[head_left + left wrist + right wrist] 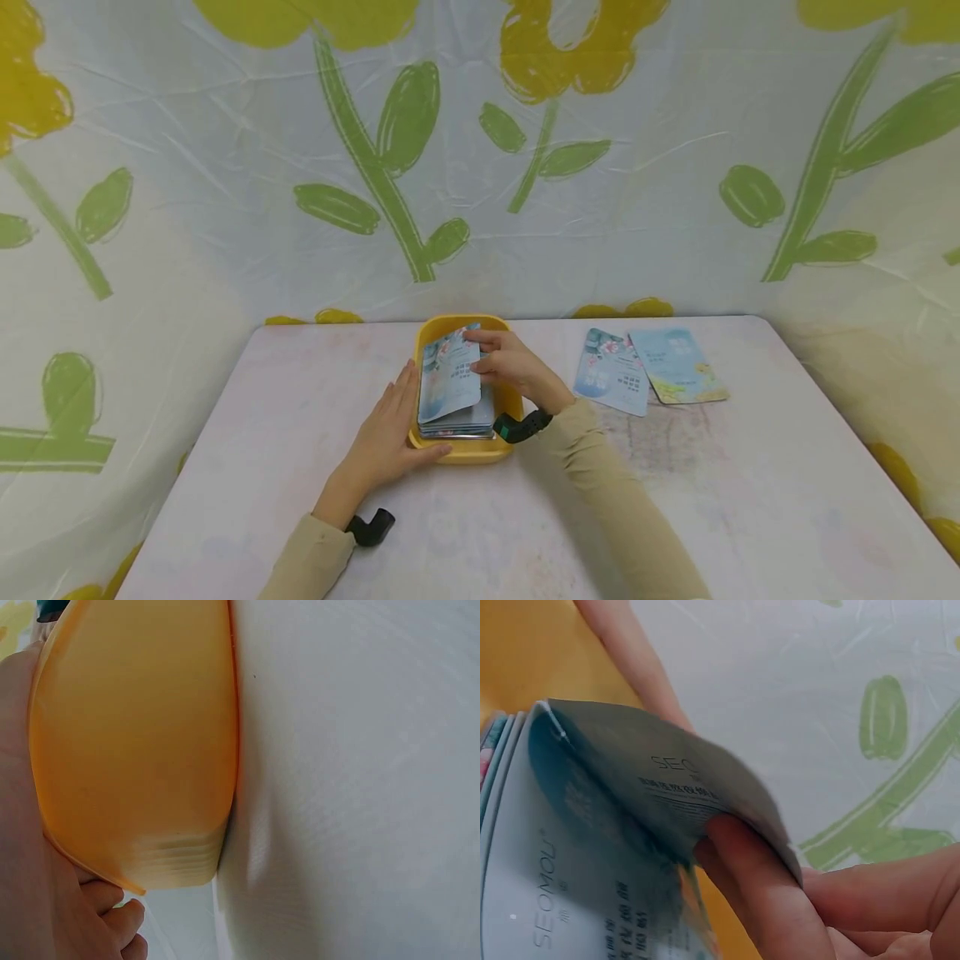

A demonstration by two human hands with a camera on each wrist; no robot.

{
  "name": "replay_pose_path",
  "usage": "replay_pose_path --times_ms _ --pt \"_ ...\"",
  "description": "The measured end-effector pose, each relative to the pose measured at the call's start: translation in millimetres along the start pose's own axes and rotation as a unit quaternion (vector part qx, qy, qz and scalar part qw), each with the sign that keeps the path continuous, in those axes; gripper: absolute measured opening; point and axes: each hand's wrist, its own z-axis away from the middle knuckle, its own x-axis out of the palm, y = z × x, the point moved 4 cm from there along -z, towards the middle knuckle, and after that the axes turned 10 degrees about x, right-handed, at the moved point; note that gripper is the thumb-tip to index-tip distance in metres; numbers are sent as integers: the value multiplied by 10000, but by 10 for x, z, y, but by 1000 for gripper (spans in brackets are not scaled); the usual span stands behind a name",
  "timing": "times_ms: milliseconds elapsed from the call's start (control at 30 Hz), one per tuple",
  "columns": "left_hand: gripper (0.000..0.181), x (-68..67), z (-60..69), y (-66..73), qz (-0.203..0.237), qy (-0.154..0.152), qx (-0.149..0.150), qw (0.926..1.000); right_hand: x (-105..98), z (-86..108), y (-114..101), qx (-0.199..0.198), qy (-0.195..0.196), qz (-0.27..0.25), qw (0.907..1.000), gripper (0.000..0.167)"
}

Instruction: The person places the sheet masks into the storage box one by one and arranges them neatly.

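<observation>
Head view, tub: here it is, the yellow tub (468, 457) near the far edge of the tabletop (750, 500), a pile (453, 432) of flat packets inside.
Head view, right grip: your right grip (521, 371) reaches over the tub and pinches the top packet (450, 383) by its right edge, tilting it up off the pile.
Head view, left grip: your left grip (381, 435) lies along the tub's left wall, fingers long and unclenched, thumb at the near rim, seemingly steadying it.
Head view, loose pair: over on the right, a flowered packet (611, 375) and a plainer blue packet (678, 367) lie together on the tabletop, well apart from the tub.
Left wrist view, tub wall: your palm rests against the rim, a few fingertips showing past the end; no packet in sight there.
Right wrist view, lifted packet: it bows between your thumb and fingers, printed underside showing, with more packets standing edge by edge beneath.
Progress: two packets lie outside, one is half raised, and several sit in the tub. Sorting looks partway along, I'd judge; the exact count left in the pile can't be told.
</observation>
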Motion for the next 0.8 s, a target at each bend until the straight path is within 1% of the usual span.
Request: replay_pose_path --times_ms 167,367,567,700,800 --pt "120 10 9 -3 -23 -50 -36 10000 21 -24 57 54 40 37 10000 63" --pt "121 28 23 -19 -46 -10 -24 10000 3 -26 152 74 159 69 9998 63" --pt "121 27 24 -6 2 45 55 10000 7 -8 219 -10 326 63 9994 63" --pt "121 27 20 -2 -3 62 84 9999 -3 -13 257 -223 405 49 9989 60" --pt "121 27 22 -3 -23 62 77 9999 -28 -2 279 -435 367 -200 9982 57"
